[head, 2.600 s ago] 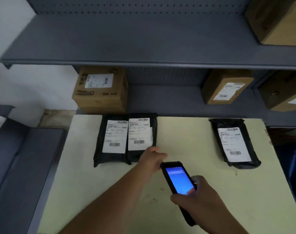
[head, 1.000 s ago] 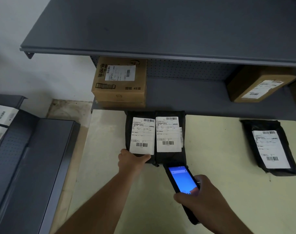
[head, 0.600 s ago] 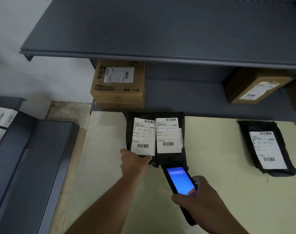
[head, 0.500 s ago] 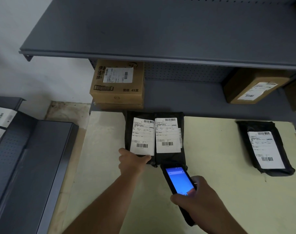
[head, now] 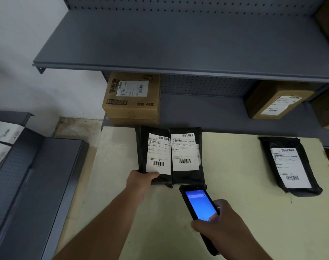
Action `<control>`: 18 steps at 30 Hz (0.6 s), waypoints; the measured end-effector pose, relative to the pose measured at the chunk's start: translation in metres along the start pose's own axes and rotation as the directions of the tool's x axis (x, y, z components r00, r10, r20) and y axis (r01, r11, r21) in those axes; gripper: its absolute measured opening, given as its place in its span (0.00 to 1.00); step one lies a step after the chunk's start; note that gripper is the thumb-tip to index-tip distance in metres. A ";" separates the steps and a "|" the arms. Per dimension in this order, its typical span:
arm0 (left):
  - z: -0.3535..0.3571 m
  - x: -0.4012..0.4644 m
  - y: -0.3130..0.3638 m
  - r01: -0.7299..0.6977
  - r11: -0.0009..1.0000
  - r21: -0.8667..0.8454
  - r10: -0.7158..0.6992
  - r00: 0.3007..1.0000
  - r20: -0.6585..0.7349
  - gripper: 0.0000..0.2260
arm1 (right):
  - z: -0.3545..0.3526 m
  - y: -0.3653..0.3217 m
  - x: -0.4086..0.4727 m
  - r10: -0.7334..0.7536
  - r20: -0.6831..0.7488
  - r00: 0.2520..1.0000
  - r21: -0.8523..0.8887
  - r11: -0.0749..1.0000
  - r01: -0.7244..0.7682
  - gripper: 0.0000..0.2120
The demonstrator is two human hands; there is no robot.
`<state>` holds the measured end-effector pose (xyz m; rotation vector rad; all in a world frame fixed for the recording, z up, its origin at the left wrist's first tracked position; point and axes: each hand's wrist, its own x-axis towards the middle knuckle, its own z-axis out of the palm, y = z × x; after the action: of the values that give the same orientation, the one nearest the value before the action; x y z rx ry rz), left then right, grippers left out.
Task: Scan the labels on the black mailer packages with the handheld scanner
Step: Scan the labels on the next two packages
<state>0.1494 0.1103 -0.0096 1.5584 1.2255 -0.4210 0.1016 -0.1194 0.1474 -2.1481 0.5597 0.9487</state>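
Note:
Two black mailer packages lie side by side at the far edge of the pale yellow table (head: 235, 212), each with a white barcode label. My left hand (head: 140, 182) grips the near edge of the left mailer (head: 143, 147), thumb on its label. The right mailer (head: 186, 177) lies against it. My right hand (head: 223, 228) holds the handheld scanner (head: 199, 203), blue screen lit, its top end just short of the right mailer's near edge. A third black mailer (head: 289, 164) lies apart at the table's right side.
Grey metal shelving stands behind the table. A labelled cardboard box (head: 132, 98) sits on the lower shelf right behind the mailers, and another box (head: 276, 100) further right. A low grey shelf unit (head: 34, 184) with white labelled parcels stands to the left.
My left hand moved from the right mailer's near edge to the left mailer's and took hold of it. The scanner has stayed near the right mailer's front edge. The view shifted.

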 end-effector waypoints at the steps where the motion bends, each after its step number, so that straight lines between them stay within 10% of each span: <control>1: -0.001 0.001 -0.001 0.000 1.000 -0.025 0.001 1.000 0.017 0.15 | 0.000 0.000 -0.001 0.000 0.002 1.000 -0.001 1.000 0.000 0.32; 9: -0.013 -0.003 -0.006 0.029 0.976 -0.215 -0.003 0.993 0.119 0.33 | -0.007 -0.003 -0.010 -0.025 0.017 1.000 -0.021 0.999 0.026 0.29; 18: -0.028 -0.018 0.006 -0.052 0.906 -0.420 0.093 0.993 0.077 0.28 | -0.010 -0.009 -0.012 -0.066 0.049 0.997 0.006 0.998 0.066 0.31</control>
<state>0.1377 0.1267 0.0181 1.1959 1.0938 -0.1649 0.1042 -0.1200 0.1653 -2.1206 0.4632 0.9601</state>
